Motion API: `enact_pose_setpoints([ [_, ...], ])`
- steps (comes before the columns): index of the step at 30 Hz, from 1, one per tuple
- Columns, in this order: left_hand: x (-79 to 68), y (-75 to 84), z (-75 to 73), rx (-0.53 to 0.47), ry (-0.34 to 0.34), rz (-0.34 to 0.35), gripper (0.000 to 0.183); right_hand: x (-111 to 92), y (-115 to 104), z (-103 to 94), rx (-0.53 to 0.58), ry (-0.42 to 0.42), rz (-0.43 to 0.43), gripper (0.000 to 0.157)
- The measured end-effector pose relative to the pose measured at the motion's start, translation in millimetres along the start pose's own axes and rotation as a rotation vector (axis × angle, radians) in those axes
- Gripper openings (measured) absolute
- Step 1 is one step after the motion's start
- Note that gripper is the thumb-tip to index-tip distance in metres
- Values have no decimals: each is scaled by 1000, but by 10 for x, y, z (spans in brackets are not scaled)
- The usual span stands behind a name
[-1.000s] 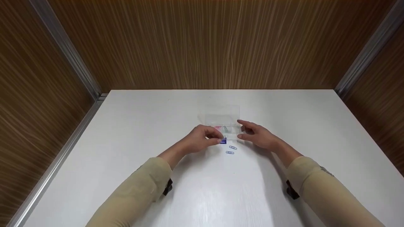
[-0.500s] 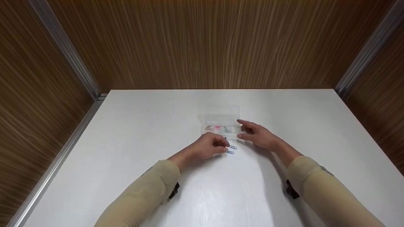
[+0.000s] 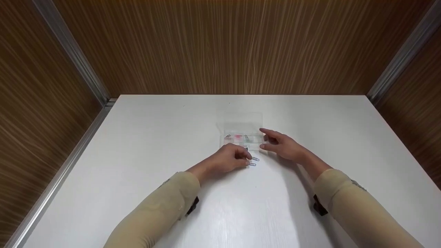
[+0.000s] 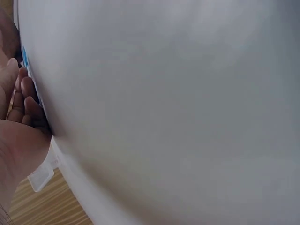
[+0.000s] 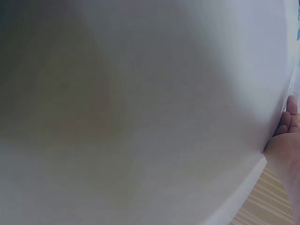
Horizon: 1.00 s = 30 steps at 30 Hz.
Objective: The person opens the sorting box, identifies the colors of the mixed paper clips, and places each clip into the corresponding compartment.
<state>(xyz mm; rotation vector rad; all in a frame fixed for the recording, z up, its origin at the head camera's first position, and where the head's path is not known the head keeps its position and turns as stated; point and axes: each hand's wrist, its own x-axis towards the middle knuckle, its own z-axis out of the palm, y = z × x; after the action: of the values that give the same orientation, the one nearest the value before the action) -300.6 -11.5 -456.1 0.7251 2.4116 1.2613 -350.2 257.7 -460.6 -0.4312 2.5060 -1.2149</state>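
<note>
In the head view, a clear plastic compartment box (image 3: 255, 146) lies with its transparent lid (image 3: 243, 119) raised at the back. One dark paper clip (image 3: 227, 136), a pink piece (image 3: 238, 136) and a greenish paper clip (image 3: 246, 137) show in its back row. My left hand (image 3: 229, 159) is in front of the box, thumb and forefinger apart, tips at two blue paper clips (image 3: 255, 159) on the table. It hides part of the front row. My right hand (image 3: 284, 146) rests at the box's right side, forefinger and thumb spread against the edge.
The white table (image 3: 155, 137) surrounds the box on all sides. Wood-patterned panels (image 3: 220, 48) stand behind and at both sides, with metal strips (image 3: 77, 55) in the corners. Both wrist views show mostly table surface and only the hands' edges.
My left hand has moved from a blue piece at the box's front down and right to the paper clips on the table. The right hand stays at the box.
</note>
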Motion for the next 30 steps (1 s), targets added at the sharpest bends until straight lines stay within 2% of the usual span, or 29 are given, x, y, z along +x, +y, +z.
enact_pose_setpoints([
  [5, 3, -2, 0, 7, -6, -2, 17, 20, 1, -3, -4, 5, -13, 73],
  [16, 7, 14, 31, 24, -12, -26, 17, 20, 15, -5, 0, -5, 12, 74],
  [30, 39, 38, 52, 74, 15, -25, 14, -13, -23, -11, -15, 2, -3, 73],
])
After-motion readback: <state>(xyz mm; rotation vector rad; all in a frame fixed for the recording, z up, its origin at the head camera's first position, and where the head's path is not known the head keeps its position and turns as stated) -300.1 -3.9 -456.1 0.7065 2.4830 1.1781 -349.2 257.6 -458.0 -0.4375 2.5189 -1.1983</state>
